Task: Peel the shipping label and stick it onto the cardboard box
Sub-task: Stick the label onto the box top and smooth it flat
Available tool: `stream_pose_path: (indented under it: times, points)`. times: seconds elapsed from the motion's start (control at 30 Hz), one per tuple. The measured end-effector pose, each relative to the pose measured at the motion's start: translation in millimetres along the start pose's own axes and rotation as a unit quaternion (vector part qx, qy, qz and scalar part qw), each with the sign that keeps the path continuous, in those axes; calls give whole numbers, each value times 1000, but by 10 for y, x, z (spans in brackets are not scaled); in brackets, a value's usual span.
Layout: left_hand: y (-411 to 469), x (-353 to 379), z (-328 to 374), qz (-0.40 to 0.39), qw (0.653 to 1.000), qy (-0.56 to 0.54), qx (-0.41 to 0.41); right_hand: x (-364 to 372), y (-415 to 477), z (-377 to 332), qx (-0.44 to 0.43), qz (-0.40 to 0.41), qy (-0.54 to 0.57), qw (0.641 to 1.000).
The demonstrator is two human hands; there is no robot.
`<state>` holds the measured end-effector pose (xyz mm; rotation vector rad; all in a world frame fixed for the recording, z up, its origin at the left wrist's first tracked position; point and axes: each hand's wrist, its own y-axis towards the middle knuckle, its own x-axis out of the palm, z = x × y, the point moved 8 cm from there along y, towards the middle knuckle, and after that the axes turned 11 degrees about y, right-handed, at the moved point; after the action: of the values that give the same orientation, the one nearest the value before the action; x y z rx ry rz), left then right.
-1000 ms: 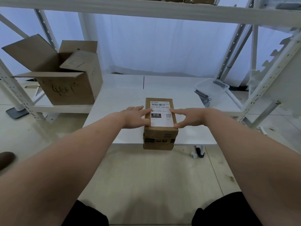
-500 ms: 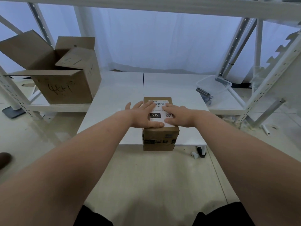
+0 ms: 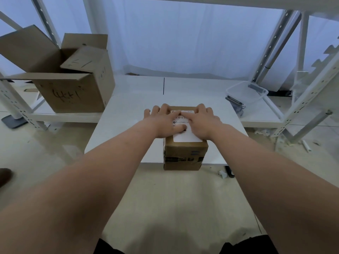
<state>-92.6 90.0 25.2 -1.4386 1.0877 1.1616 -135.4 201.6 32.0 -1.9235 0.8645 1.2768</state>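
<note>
A: Box (image 3: 185,154) position?

B: Stands at the near edge of the white worktop (image 3: 128,114), front face slightly overhanging. Dark tape band runs across that face.

A: Label (image 3: 186,137)?

B: Lying flat on the box top. White lower part is exposed; the printed upper part is mostly under the hands.

A: Left hand (image 3: 163,121)?

B: Palm down on the left half of the box top, fingers (image 3: 166,109) spread and extended flat, thumb lying across the label. Nothing gripped, only pressing.

A: Right hand (image 3: 203,123)?

B: Palm down on the right half, fingers flat, index pointing left across the label and meeting the left hand's fingers. Nothing gripped. Whether the label's far edge is fully down, I cannot tell; it is covered.

A: Surroundings?

B: Open carton (image 3: 73,88) on a low shelf to the left; clear bin (image 3: 247,92) on the right, well apart from the box.
</note>
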Motion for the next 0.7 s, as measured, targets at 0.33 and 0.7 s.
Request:
stream_pose_path:
  times: [0.33,0.7]
  points:
    - [-65,67,-57,-18,997,14,-68,38,33,49,101,-5,50,994]
    - [-79,40,12,-7,980,-195,-42,56,-124,52,96,-43,261,960]
